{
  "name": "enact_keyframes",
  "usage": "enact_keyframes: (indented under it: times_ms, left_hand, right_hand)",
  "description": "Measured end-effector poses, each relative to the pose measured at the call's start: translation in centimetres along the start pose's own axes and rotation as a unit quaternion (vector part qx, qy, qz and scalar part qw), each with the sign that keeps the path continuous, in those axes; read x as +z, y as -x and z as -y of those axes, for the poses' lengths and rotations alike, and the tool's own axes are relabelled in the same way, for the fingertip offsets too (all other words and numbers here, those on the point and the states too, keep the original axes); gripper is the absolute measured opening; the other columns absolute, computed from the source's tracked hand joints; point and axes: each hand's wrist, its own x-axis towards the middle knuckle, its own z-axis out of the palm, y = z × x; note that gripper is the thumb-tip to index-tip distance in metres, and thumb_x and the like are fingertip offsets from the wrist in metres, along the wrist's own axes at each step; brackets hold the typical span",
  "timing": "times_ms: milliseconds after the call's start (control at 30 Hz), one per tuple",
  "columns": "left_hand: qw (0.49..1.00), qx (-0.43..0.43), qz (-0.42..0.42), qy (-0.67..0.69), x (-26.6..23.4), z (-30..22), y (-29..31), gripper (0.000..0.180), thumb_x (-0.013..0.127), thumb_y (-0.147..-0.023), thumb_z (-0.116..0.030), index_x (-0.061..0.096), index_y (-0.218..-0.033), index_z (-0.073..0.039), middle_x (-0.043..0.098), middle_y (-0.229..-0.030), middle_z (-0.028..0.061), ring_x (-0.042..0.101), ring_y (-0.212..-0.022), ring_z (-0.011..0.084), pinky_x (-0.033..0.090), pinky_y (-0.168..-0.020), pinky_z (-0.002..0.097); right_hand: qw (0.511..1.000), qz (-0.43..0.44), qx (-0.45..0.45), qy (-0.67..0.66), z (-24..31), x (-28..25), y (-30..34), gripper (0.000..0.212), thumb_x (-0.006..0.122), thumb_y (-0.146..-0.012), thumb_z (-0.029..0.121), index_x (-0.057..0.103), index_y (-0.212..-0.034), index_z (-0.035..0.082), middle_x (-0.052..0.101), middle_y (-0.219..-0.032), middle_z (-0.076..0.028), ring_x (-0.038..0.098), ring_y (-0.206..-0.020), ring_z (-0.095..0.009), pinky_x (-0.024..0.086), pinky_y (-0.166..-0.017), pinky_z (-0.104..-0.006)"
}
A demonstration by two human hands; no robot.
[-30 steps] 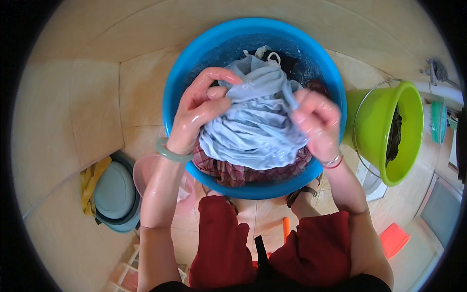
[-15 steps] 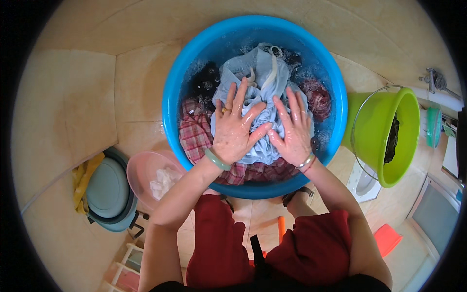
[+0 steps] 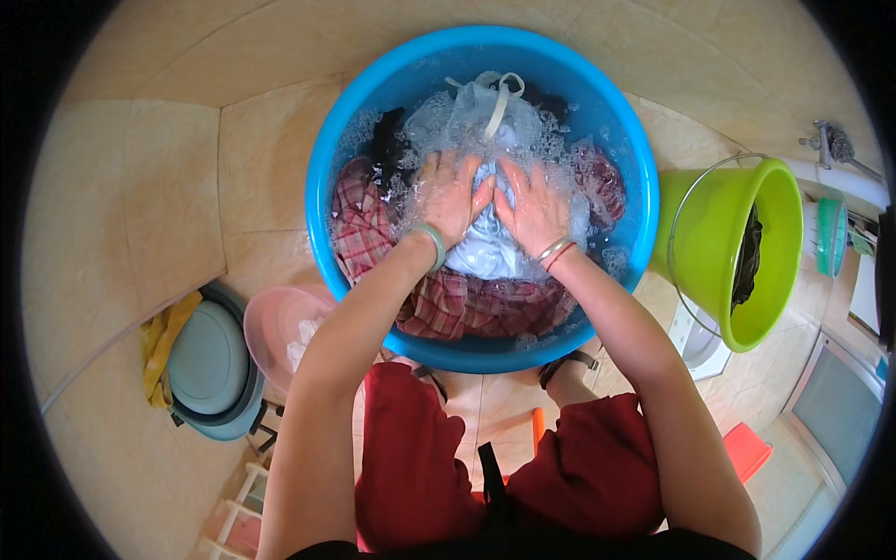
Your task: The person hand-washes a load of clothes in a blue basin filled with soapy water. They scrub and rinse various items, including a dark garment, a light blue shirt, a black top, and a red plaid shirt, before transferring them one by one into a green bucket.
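Note:
A big blue tub (image 3: pixel 322 271) holds sudsy water and wet clothes. In its middle lies a light blue garment (image 3: pixel 485 250), with a white strap looping up at its far end. My left hand (image 3: pixel 446 201) presses flat on the garment's left side, its fingers partly under the bubbly water. On the right side my right hand (image 3: pixel 535 213) presses down too, fingers apart, thumbs close together. Red plaid cloth (image 3: pixel 434 303) curves round the near and left edge. A dark red bundle (image 3: pixel 598 185) sits at the right, and dark cloth (image 3: pixel 387 140) at the far left.
Right of the tub stands a green bucket (image 3: pixel 686 215) with a wire handle and something dark inside. A pink basin (image 3: pixel 266 327) with white cloth is at the left, near a stack of grey-blue basins (image 3: pixel 207 359). A tap (image 3: pixel 826 145) juts from the right wall.
Both hands have pushed down on the light blue garment, which has sunk lower in the water. Bubbly water has washed over it and my fingers.

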Motion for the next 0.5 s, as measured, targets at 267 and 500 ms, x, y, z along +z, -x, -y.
enact_keyframes:
  times_ms: [267,500]
  left_hand:
    - [0.995,-0.071,0.045,0.047,1.5,1.8,-3.6,0.054,0.043,-0.097,-0.046,0.052,-0.133,-0.006,0.052,-0.134,0.0259,0.049,-0.122,0.0441,0.039,-0.104,0.0498]
    - [0.973,-0.153,0.07,0.157,1.1,2.7,-7.4,0.056,0.038,-0.097,-0.052,0.058,-0.13,-0.011,0.057,-0.131,0.0218,0.053,-0.119,0.0415,0.041,-0.102,0.0479]
  right_hand:
    - [0.996,0.029,0.023,-0.08,-1.8,1.5,-4.0,0.053,0.052,-0.09,0.044,0.053,-0.133,0.013,0.055,-0.13,-0.02,0.056,-0.114,-0.041,0.049,-0.09,-0.0534]
    - [0.992,0.083,0.072,-0.058,-3.7,1.9,-7.3,0.053,0.039,-0.097,0.047,0.05,-0.136,0.013,0.059,-0.129,-0.02,0.057,-0.117,-0.039,0.046,-0.095,-0.0515]
